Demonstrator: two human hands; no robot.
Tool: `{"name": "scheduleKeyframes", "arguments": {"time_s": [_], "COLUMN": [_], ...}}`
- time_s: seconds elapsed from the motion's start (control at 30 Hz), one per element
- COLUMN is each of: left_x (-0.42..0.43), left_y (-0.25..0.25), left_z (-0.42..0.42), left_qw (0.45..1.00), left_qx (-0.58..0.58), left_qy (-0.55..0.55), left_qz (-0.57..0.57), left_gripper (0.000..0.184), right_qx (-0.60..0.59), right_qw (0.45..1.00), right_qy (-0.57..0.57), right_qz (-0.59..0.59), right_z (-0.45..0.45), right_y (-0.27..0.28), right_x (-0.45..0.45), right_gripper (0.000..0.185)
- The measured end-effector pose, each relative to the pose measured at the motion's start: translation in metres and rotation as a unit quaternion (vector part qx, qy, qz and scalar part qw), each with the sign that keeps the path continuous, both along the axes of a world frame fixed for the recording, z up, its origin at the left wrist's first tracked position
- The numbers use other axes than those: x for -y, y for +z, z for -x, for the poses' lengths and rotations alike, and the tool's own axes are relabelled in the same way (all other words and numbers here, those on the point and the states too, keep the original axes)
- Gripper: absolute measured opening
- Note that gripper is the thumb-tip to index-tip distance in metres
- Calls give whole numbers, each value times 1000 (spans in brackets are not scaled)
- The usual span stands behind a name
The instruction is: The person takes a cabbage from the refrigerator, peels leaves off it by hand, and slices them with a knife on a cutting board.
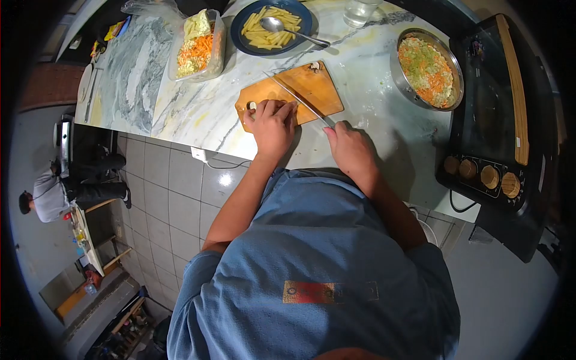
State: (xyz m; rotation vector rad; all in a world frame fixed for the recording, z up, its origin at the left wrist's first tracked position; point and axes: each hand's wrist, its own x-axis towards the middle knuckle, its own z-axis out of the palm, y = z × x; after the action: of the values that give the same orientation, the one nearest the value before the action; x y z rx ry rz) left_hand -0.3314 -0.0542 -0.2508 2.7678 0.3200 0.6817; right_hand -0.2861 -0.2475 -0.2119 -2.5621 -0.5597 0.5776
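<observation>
A wooden cutting board [321, 90] lies at an angle on the marble-patterned counter. My left hand [273, 127] rests on its near left part, fingers bent and pressed down; what lies under them is hidden. My right hand [351, 150] is closed around the handle of a kitchen knife [300, 101]. The blade slants across the board to the right of my left fingers, its tip pointing away to the far left. A few small dark and pale scraps [315, 66] sit at the board's far edge.
Beyond the board stands a dark blue plate [238, 39] of pale yellow strips with a spoon [273, 24]. A plastic container [219, 51] of shredded vegetables is left of it. To the right are a glass [358, 13], a metal pan [458, 78] and a toaster oven [486, 108]. A person [54, 195] sits far left.
</observation>
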Motion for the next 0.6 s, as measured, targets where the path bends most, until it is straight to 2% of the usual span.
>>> {"name": "scheduleKeyframes", "arguments": {"time_s": [0.6], "left_x": [-1], "left_y": [0], "left_z": [0], "left_qw": [999], "left_qx": [-28], "left_qy": [-2], "left_qz": [33], "left_gripper": [12], "right_qx": [-21], "right_qw": [1000], "right_qy": [-5], "right_qz": [3], "right_z": [1], "right_y": [5], "right_x": [-2], "right_gripper": [43]}}
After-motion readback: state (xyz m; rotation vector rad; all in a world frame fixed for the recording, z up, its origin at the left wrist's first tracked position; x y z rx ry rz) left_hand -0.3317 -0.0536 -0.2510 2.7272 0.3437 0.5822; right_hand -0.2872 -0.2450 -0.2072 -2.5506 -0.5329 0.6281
